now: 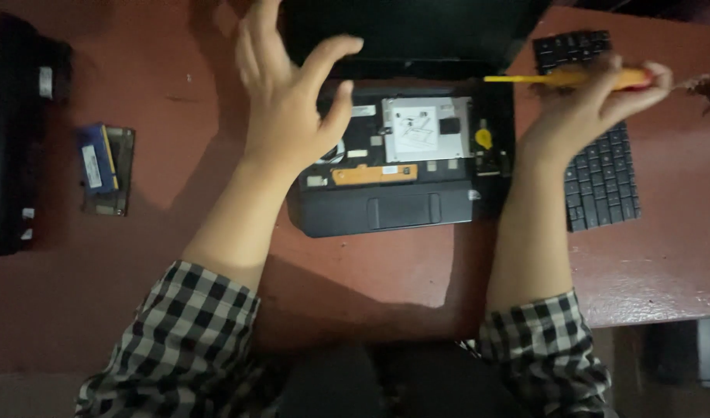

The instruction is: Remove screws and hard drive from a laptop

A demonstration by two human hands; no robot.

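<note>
Right hand (595, 97) grip pinches yellow screwdriver (556, 77), tip aimed left toward opened laptop (394, 166), just below-left of it. Left hand (281, 101) grip spread, hovering over laptop's left side, touching nothing. Detached keyboard (603, 166) under right hand.

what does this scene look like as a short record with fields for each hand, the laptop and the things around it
left hand: left hand open, fingers spread, above the opened laptop, holding nothing
right hand: right hand closed around a yellow screwdriver, shaft pointing left
laptop: keyboard taken out, silver drive bay and orange strip exposed
keyboard: black keyboard lying loose to the right of the laptop
left side: memory module on a dark cover panel
surface: reddish table
</note>
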